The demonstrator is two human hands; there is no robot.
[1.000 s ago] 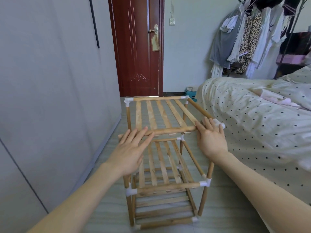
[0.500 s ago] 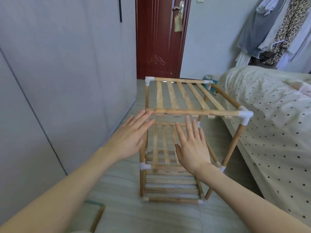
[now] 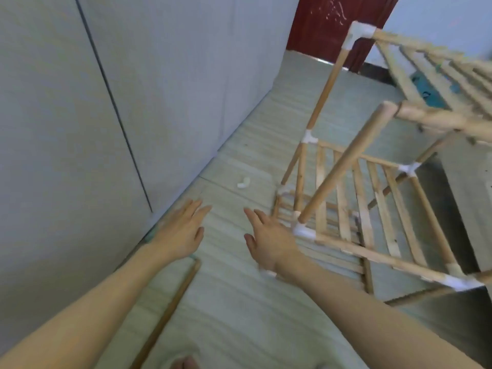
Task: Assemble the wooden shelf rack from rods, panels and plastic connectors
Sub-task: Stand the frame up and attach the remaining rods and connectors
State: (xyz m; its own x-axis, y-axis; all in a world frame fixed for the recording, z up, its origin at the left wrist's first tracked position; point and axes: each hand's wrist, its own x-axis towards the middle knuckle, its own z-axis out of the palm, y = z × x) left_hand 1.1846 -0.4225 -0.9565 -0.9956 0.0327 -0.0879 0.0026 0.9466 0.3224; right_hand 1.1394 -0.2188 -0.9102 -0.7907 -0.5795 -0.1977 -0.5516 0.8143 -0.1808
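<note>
Fingers of left hand (image 3: 181,230) and right hand (image 3: 269,242) straight, spread, holding nothing

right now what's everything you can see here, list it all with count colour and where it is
wooden shelf rack: one, light wood with white plastic connectors, standing on the floor at right
loose white connector: one, white, on the floor between wall and rack
loose rod: one, brown wood, lying on the floor under the left forearm
door: one, dark red, top centre behind the rack
wall panels: grey, filling the left side
floor: pale grey wood grain
teal object: one, seen through the top slats, too blurred to identify
left hand: open, fingers straight, above the floor
right hand: open, fingers spread, beside the rack's near corner
</note>
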